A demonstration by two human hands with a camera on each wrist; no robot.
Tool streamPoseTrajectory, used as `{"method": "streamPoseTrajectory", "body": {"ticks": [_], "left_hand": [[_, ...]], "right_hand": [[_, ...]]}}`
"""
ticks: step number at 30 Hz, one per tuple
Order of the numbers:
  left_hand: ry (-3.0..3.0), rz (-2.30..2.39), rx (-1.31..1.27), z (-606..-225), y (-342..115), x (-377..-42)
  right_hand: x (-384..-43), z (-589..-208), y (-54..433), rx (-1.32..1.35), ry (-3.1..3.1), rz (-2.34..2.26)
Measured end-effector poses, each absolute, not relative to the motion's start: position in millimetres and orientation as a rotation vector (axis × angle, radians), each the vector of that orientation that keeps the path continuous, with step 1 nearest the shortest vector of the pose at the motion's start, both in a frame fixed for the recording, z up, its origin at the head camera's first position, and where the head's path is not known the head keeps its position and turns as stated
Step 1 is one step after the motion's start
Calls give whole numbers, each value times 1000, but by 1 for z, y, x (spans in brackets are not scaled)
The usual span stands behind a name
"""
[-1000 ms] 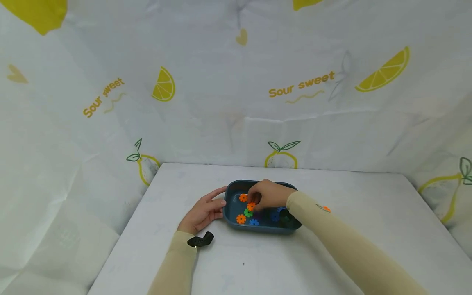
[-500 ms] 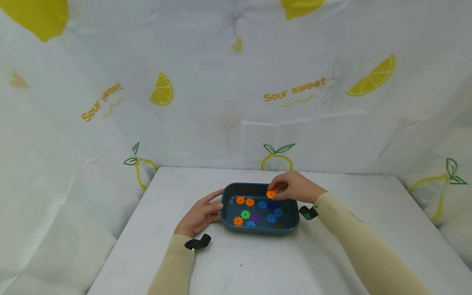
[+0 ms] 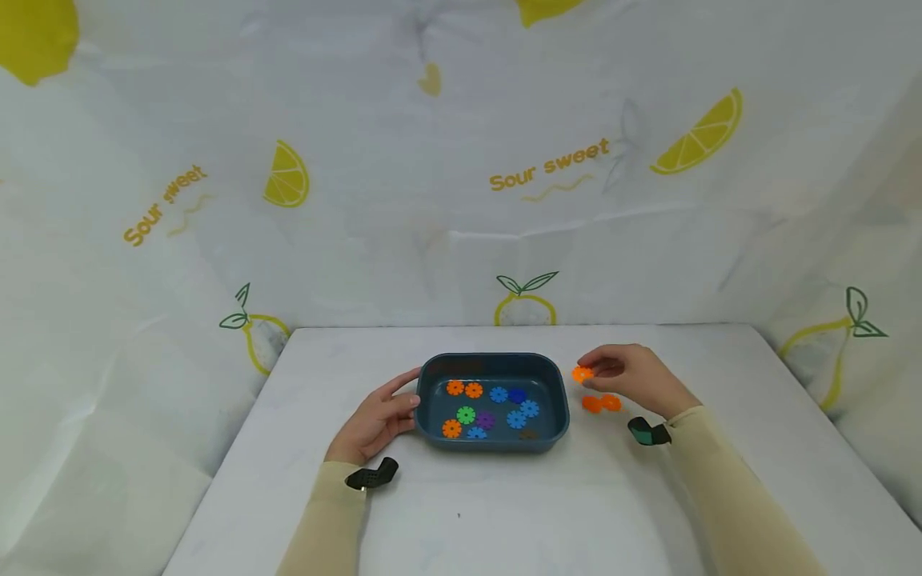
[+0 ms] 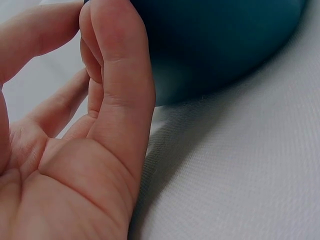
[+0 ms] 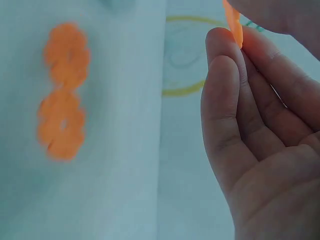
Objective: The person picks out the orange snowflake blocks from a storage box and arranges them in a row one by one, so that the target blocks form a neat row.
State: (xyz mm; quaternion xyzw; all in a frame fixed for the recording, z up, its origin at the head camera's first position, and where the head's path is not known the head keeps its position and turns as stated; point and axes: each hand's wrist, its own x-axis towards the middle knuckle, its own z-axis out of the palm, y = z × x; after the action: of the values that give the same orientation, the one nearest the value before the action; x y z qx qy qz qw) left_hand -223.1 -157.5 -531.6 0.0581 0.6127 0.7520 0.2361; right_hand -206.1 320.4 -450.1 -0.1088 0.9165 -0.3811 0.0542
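Left hand point(image 3: 376, 418): I rest it on the table point(image 3: 504, 512), fingers relaxed, touching the tray's left wall.
Tray point(image 3: 493, 442): dark blue, holding coloured gears.
Two orange gears point(image 3: 601, 404): flat on the table, right of the tray.
Right hand point(image 3: 637, 378): I pinch an orange gear point(image 3: 582, 374) above them.

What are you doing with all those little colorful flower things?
A person's right hand pinches an orange piece above the table, beside two orange pieces lying outside the blue tray. The left hand rests against the tray's left end. Orange, blue, green and purple pieces lie inside.
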Motion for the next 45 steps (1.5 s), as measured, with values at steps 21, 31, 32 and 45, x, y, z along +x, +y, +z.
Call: {"method": "streamPoseTrajectory", "body": {"ticks": [21, 31, 32, 45], "left_hand": [[1649, 2070, 139, -525, -156, -222], [1615, 2069, 106, -526, -155, -219], [1611, 2071, 104, -526, -155, -218], [1603, 2088, 126, -525, -154, -218]], "right_hand": [[-176, -492, 378, -96, 2882, -1135], [-173, -495, 382, -97, 2858, -1158], [-173, -495, 382, -106, 2860, -1155], [-174, -499, 383, -62, 2883, -1070]]}}
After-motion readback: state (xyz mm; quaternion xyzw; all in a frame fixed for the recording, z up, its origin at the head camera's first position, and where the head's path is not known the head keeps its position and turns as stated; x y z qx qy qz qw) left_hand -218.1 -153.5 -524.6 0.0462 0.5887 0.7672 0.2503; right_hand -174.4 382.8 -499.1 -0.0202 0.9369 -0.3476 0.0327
